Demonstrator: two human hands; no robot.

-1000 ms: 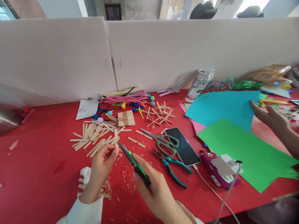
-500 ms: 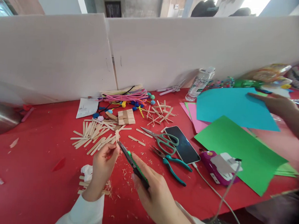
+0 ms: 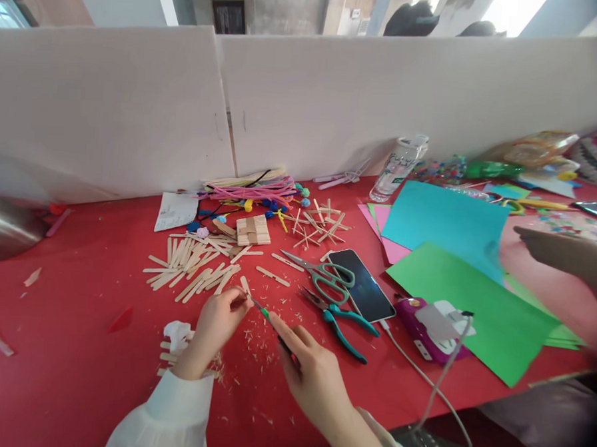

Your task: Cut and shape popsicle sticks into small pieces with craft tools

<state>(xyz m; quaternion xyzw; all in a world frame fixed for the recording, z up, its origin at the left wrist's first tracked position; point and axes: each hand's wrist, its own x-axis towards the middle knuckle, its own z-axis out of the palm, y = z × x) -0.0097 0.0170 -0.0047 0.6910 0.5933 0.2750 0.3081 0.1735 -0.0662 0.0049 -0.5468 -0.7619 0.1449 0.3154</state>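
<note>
Between its pinched fingertips my left hand holds a wooden craft stick, whose far end points away from me. My right hand is wrapped round a utility knife with a green slider, its blade against or very close to the stick near my left fingertips. Wood shavings lie scattered under both hands. Just beyond my left hand is a loose heap of craft sticks. Several more sticks and a crumpled white tissue are partly hidden by my left wrist.
Scissors, teal pliers and a phone lie right of centre. A purple power strip, green paper, blue paper and another person's hand are farther right. A bottle stands by the white partition.
The knife has turned lower and flatter along the stick, and both hands have shifted slightly right. The other person's hand has let go of the blue paper, which now lies flatter.
</note>
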